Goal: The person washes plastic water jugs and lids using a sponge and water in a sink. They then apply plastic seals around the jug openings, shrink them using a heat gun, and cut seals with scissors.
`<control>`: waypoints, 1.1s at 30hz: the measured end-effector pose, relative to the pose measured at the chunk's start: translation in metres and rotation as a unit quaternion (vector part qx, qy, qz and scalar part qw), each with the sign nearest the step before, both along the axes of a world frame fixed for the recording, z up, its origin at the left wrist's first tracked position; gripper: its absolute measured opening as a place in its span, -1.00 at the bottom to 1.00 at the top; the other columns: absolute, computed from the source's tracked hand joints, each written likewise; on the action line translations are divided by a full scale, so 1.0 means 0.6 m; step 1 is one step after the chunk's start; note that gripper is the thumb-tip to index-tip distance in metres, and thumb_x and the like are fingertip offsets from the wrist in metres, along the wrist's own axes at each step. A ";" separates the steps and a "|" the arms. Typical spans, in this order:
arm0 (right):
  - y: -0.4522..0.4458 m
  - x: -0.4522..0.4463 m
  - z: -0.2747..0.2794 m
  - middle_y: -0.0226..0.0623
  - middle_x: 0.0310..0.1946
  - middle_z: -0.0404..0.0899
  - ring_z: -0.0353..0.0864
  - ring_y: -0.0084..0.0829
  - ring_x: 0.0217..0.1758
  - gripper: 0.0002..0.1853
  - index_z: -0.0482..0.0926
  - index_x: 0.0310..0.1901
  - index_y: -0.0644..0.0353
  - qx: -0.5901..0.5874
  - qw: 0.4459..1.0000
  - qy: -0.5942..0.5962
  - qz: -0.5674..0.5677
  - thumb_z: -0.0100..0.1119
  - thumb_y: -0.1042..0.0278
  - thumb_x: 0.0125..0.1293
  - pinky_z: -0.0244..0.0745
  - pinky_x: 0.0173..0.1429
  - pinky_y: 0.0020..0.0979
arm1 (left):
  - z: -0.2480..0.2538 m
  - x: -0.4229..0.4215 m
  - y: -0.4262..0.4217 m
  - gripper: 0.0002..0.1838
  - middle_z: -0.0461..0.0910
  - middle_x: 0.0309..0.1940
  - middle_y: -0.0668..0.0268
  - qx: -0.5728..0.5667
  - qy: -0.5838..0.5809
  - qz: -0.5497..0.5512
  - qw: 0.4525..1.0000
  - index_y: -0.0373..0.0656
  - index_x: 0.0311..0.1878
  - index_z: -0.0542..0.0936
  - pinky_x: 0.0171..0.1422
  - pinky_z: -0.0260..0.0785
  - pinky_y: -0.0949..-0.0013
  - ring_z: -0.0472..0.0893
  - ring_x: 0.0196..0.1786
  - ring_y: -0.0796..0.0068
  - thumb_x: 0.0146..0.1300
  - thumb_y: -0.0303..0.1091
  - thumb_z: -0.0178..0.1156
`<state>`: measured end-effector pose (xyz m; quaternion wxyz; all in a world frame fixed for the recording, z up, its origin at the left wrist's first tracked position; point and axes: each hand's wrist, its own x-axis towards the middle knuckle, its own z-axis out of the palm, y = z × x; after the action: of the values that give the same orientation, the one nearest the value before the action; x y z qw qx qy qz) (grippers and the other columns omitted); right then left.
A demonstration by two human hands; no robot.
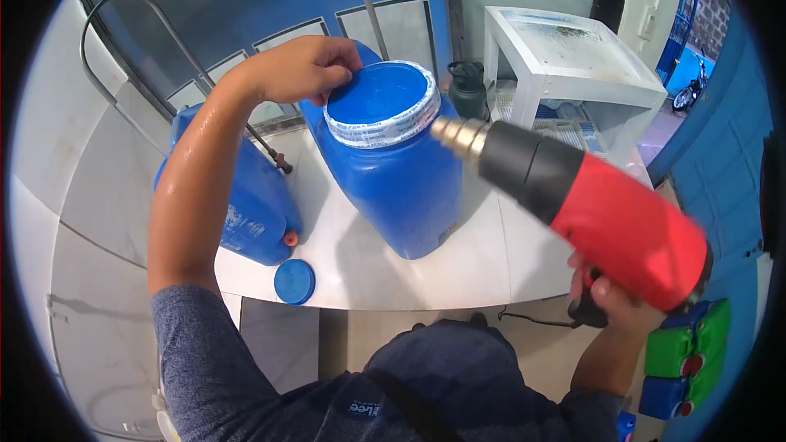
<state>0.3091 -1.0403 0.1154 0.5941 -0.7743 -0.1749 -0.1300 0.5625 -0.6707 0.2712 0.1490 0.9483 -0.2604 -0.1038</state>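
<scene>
My right hand [610,290] is closed around the handle of a red and black heat gun [630,221]. Its metal stepped nozzle points left, close beside the neck of a blue plastic water container [401,188] standing upright on the counter. A white printed plastic seal band [389,133] wraps the edge of the container's blue lid [381,92]. With fingers curled, my left hand [303,69] grips the far left edge of the lid and band; the fingertips are partly hidden. Below my left forearm stands another blue container [258,205] with a small orange-red spout cap.
A loose blue cap [295,281] lies near the front edge of the white counter [458,282]. Behind are a dark green jug [467,90] and a white plastic table [573,41]. A bent metal pipe [155,12] rises at left. Green and blue containers [686,352] sit low at right.
</scene>
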 end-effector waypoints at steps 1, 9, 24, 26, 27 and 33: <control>-0.016 0.005 -0.010 -0.05 -0.13 0.65 0.61 -0.34 -0.49 -0.40 0.52 0.09 0.44 -0.095 0.994 -0.055 0.022 0.37 0.01 0.29 0.44 -0.35 -0.42 | -0.002 0.003 0.003 -0.71 0.66 -0.19 0.23 -0.011 0.005 -0.001 1.000 -0.27 0.08 0.58 -0.11 0.57 0.33 0.64 -0.21 0.45 0.37 -0.38 0.04; -0.007 0.008 -0.001 0.02 -0.15 0.64 0.61 -0.35 -0.47 -0.32 0.49 0.14 0.48 0.099 0.994 0.040 -0.033 0.40 -0.01 0.25 0.46 -0.41 -0.41 | 0.000 -0.003 -0.005 -0.68 0.68 -0.19 0.18 -0.002 -0.012 -0.010 1.000 -0.27 0.11 0.59 -0.04 0.60 0.32 0.67 -0.13 0.42 0.38 -0.40 0.03; -0.037 0.140 0.017 0.14 0.18 0.54 0.64 -0.43 -0.36 -0.42 0.34 0.35 0.38 0.354 0.924 0.014 -0.146 -0.01 0.04 0.54 0.54 -0.42 -0.44 | -0.034 -0.007 -0.072 -0.63 0.59 0.22 0.13 -0.149 0.043 -0.267 0.951 -0.10 0.18 0.64 0.38 0.37 0.17 0.55 0.28 0.17 0.42 -0.18 0.10; -0.057 0.169 0.034 0.04 0.06 0.62 0.62 -0.50 -0.41 -0.42 0.33 0.36 0.35 0.368 0.918 0.026 -0.147 0.01 0.02 0.54 0.53 -0.43 -0.48 | -0.036 -0.014 -0.058 -0.51 0.48 0.34 0.09 -0.111 -0.038 -0.339 0.933 -0.08 0.24 0.61 0.44 0.30 0.06 0.46 0.37 0.03 0.37 -0.01 0.17; -0.091 0.185 0.033 -0.05 -0.05 0.65 0.61 -0.53 -0.45 -0.45 0.39 0.30 0.33 0.301 0.945 0.033 -0.123 0.04 0.01 0.53 0.52 -0.44 -0.49 | -0.044 -0.029 -0.051 -0.44 0.41 0.40 0.06 -0.078 -0.103 -0.307 0.943 -0.06 0.28 0.60 0.46 0.26 0.01 0.39 0.42 -0.02 0.32 0.05 0.19; -0.159 0.361 0.119 -0.33 -0.36 0.65 0.55 -0.53 -0.53 -0.54 0.66 -0.05 0.25 -0.185 0.938 0.014 -0.292 0.42 0.00 0.24 0.47 -0.41 -0.45 | -0.040 -0.031 -0.080 -0.52 0.50 0.14 0.13 -0.074 -0.121 -0.351 0.925 -0.13 0.03 0.61 0.38 0.22 0.08 0.46 0.20 0.12 0.28 0.08 0.21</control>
<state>0.5258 -1.1354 0.1868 0.3787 -0.8894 0.0463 -0.2519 0.5439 -0.7186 0.2474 0.1400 0.7876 -0.5998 -0.0143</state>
